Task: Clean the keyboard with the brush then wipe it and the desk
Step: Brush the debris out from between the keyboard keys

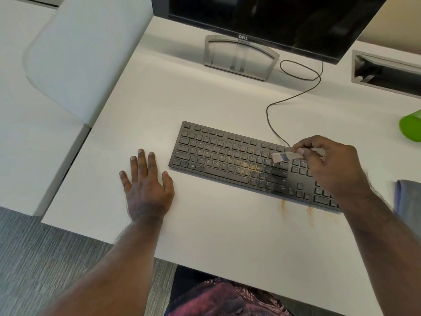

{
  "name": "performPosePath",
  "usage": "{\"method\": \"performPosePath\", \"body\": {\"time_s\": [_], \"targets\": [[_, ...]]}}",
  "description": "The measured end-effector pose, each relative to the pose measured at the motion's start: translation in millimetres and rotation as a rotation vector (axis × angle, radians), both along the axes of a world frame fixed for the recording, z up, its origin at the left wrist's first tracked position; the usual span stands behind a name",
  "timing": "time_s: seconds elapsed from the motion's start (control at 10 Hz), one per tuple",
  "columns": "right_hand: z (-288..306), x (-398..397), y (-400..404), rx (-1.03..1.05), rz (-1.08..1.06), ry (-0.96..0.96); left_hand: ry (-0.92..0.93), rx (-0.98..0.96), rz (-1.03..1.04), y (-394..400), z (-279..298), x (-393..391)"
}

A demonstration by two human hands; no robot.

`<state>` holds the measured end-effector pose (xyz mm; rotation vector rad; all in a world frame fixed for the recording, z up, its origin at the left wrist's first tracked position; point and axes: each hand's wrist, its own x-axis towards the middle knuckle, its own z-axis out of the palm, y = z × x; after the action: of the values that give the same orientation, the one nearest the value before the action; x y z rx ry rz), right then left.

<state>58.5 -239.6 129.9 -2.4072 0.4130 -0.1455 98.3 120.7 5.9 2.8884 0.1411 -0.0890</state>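
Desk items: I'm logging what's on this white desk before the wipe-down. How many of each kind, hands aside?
Black wired keyboard: 1
Black Dell monitor on a grey stand: 1
Small pale brush, held in the right hand: 1
Grey cloth at the right edge: 1
Green object, partly out of view: 1
Total: 5
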Motion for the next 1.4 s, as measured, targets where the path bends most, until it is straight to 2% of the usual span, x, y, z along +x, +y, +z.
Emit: {"method": "performPosePath", "body": {"time_s": [0.1,0.2,0.3,0.5,0.6,0.8,0.9,1.0,1.2,1.3,1.4], "targets": [[2.7,1.6,-2.0,-0.002,-0.032,-0.051,0.001,-0.003,-0.001,-0.3,0.2,0.4],[2.7,0.1,0.1,0.049,0.003,-0.035,-0.007,-0.005,0.000,0.0,0.5,0.5],[-2.1,-0.4,0.5,0.015,0.020,-0.021,-0.007,-0.001,0.000,-0.1,0.4,0.0],[-1.1,3.1,2.1,0.044,-0.050,-0.081,-0.008,-0.002,-0.001,-0.1,0.8,0.3],[-2.5,-0.2,5.9,0.008,-0.005,-0.039,-0.010,-0.005,0.000,0.5,0.4,-0.1],[1.4,5.5,7.2,-0.070,-0.052,0.048,-0.005,-0.001,-0.005,0.6,0.9,0.0],[3.6,10.3,5.8,-0.113,-0.082,0.005,-0.007,0.001,-0.004,0.1,0.6,0.1],[5.0,10.6,2.6,-0.074,-0.124,-0.040,-0.004,0.002,-0.003,0.1,1.0,-0.1],[1.1,6.2,6.3,-0.096,-0.073,0.002,0.002,-0.001,0.002,-0.5,2.5,-0.2],[4.3,9.3,-0.5,-0.080,-0.160,-0.030,0.004,-0.002,0.001,-1.1,4.0,0.2],[3.5,9.4,0.6,-0.043,-0.143,-0.046,0.007,0.000,0.001,-1.2,4.4,0.1]]}}
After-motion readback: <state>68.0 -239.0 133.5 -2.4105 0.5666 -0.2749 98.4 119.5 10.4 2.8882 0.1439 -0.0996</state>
